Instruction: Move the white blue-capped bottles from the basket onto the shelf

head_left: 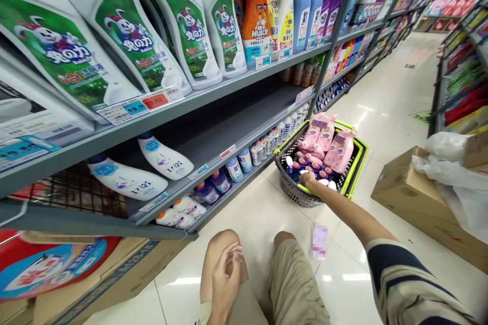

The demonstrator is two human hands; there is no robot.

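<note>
My right hand [308, 179] reaches out into a grey shopping basket [295, 194] with green rims on the floor, among small white and blue bottles; its fingers are bent down into them and what they grip is hidden. Pink refill pouches [330, 142] stand upright in the same basket. My left hand [225, 279] rests on my left knee with fingers loosely apart, holding nothing. Two white bottles with blue caps [147, 167] lie on the middle shelf at the left.
Grey shelves [213, 92] run along the left, with large white-and-green cleaner bottles [125, 35] on top and small bottles [263, 148] along a lower shelf. Cardboard boxes [415, 198] with plastic bags stand on the right. Another box [95, 274] sits at the lower left.
</note>
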